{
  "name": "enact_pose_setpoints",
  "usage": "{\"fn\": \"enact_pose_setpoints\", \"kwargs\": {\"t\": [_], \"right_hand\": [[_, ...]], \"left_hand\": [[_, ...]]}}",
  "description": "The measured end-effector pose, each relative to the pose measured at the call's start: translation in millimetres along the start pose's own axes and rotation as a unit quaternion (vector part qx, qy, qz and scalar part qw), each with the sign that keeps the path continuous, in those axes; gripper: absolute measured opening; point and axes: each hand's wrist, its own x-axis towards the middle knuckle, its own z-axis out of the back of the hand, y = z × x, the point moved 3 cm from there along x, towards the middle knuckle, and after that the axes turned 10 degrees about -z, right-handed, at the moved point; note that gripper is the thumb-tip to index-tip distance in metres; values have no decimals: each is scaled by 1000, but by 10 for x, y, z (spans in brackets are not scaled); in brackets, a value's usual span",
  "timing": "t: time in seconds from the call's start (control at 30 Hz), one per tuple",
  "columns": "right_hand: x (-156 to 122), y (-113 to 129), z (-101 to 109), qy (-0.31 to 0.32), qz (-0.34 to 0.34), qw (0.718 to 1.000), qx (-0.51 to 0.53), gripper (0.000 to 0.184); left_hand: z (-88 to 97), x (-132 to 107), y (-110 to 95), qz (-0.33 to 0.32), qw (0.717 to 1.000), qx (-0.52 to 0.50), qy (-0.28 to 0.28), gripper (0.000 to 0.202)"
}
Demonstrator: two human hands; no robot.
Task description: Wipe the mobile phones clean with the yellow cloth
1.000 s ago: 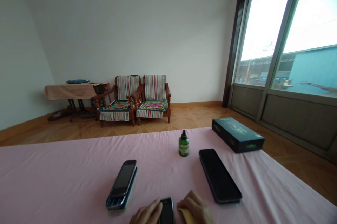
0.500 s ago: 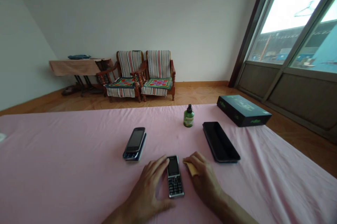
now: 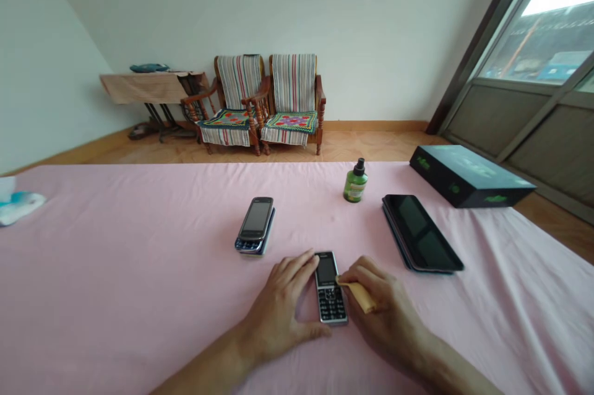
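On the pink tabletop (image 3: 139, 271), a slider phone (image 3: 255, 225) lies apart and untouched. The left hand (image 3: 283, 308) has its grip released, with the fingers flat against the left edge of the keypad phone (image 3: 330, 288) to steady it. The right hand (image 3: 385, 308) pinches a yellow cloth (image 3: 359, 296), whose corner meets the phone where the screen joins the keys. The wiping looks underway, not finished. Further right, the green bottle (image 3: 355, 181) and the black tablet (image 3: 421, 233) lie untouched.
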Motion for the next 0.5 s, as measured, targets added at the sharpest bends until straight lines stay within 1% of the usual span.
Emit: {"fn": "enact_pose_setpoints", "kwargs": {"t": [0.13,0.23,0.37,0.5], "right_hand": [[-28,-63,-97,31,11,999,-34,27],[-37,-84,-124,37,25,998,-53,29],[-35,-51,-125,37,40,995,-85,28],[-27,25,-144,52,44,992,-102,29]], "left_hand": [[-9,-2,5,-2,1000,-2,-9,99],[-15,1,3,-3,1000,0,-7,99],[-14,11,3,0,1000,0,-4,99],[-15,12,7,-5,1000,-4,-14,98]]}}
